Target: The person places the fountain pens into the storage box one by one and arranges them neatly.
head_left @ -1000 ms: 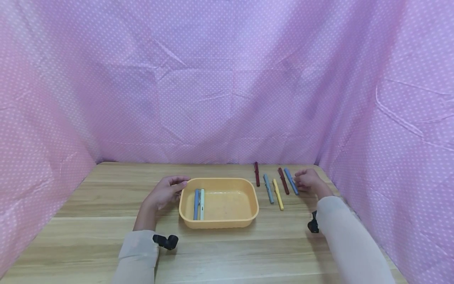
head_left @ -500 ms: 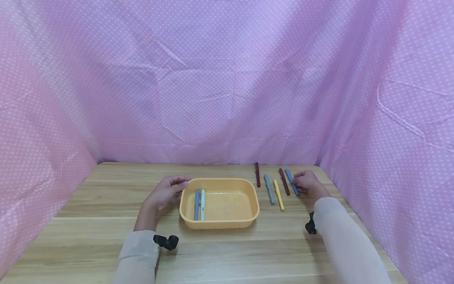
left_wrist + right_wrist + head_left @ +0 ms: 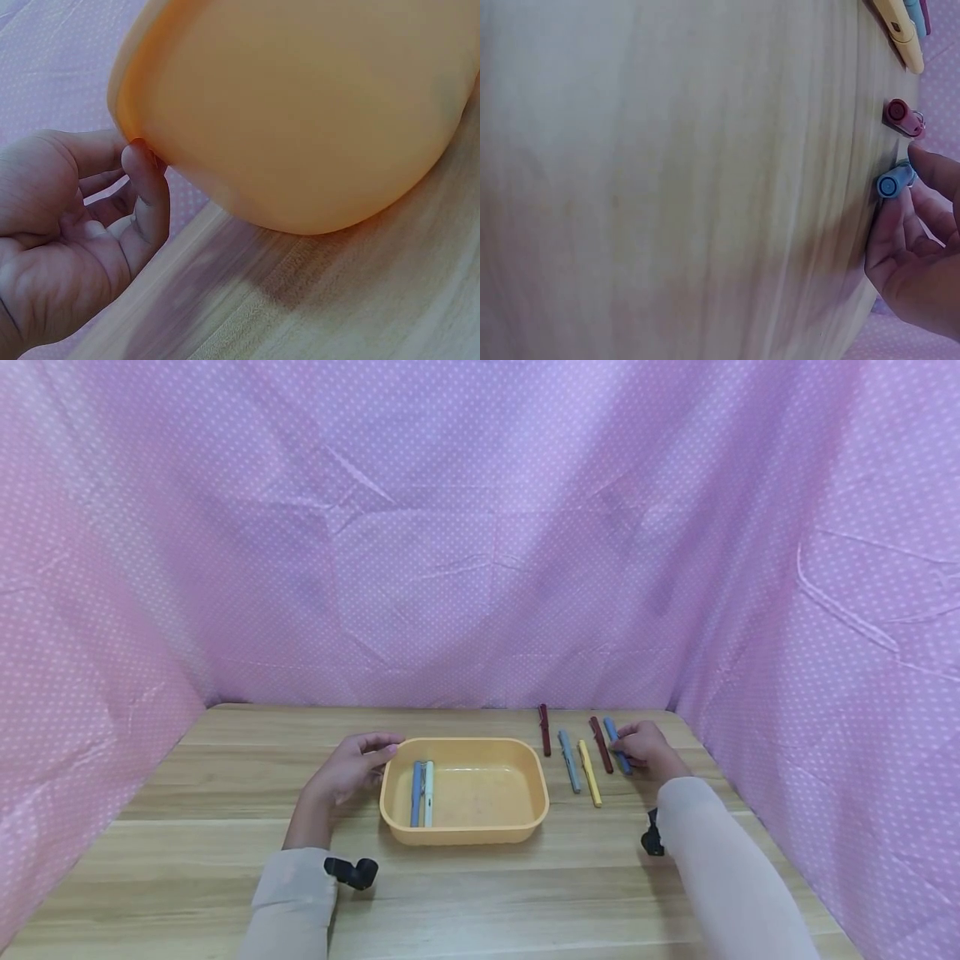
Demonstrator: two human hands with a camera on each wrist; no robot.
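Note:
A yellow plastic tub (image 3: 480, 836) stands on the wooden table, and my left hand (image 3: 352, 770) pinches its left rim between thumb and index finger. In the left wrist view the thumb (image 3: 148, 184) lies against the outside of the rim. Inside the tub, at its left end, a blue pen and a pale mint pen (image 3: 428, 793) lie side by side. At the far right my right hand (image 3: 647, 750) pinches another blue pen (image 3: 611, 728), thumb on one side and fingers on the other. The right wrist view shows the end of this blue pen (image 3: 889, 186) between them.
To the left of the held pen lie a dark red pen (image 3: 601, 745), a yellow pen (image 3: 589, 774), a grey-blue pen (image 3: 569, 762) and a second dark red pen (image 3: 544, 730). Pink dotted cloth (image 3: 480, 568) hangs behind the table and along both sides.
My right hand has moved left onto the outermost blue pen, and its thumb and fingers have closed on it. The left hand keeps its place at the tub's rim.

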